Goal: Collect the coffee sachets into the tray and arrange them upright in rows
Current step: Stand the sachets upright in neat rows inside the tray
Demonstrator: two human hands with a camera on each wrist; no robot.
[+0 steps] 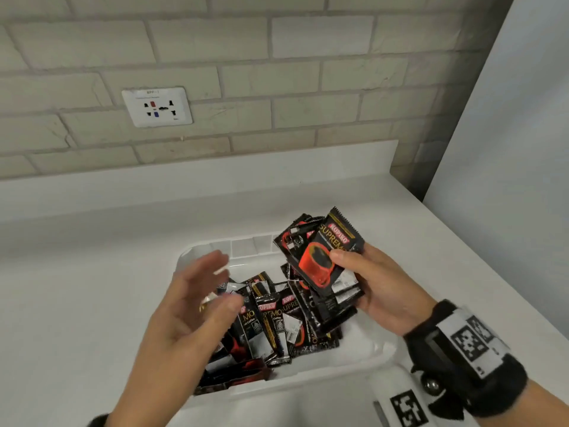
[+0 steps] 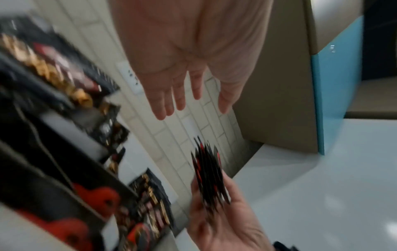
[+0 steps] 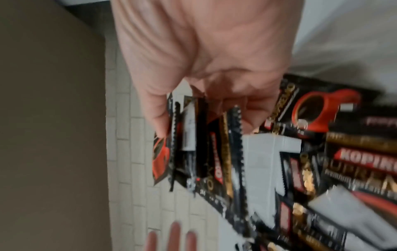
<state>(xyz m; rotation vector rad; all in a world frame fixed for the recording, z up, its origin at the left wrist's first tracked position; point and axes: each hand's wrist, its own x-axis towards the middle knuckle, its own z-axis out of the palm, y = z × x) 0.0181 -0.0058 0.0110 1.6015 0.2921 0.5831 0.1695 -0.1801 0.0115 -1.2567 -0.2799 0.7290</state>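
- Your right hand grips a stack of sachets, thumb across the front face, fingers behind. It's held above the tray, fanned a bit, likely so you can square it before standing it up.
- Your left hand is spread wide, holding nothing, blurred, hovering over the tray's left part. Looks poised to take or tidy sachets; can't tell which.
- Loose sachets lie in the tray in a jumbled heap, flat and overlapping, none upright. No rows yet, so I judge the task early-to-mid.
- A few sachets hang at the tray's near-left rim; these could slip out if you sweep there.
- The tray's right side is bare white floor below the stack: the best room to start a row against the wall.
- The counter left of the tray is open. The wall sits well behind. A panel closes the right side, so swing inward.
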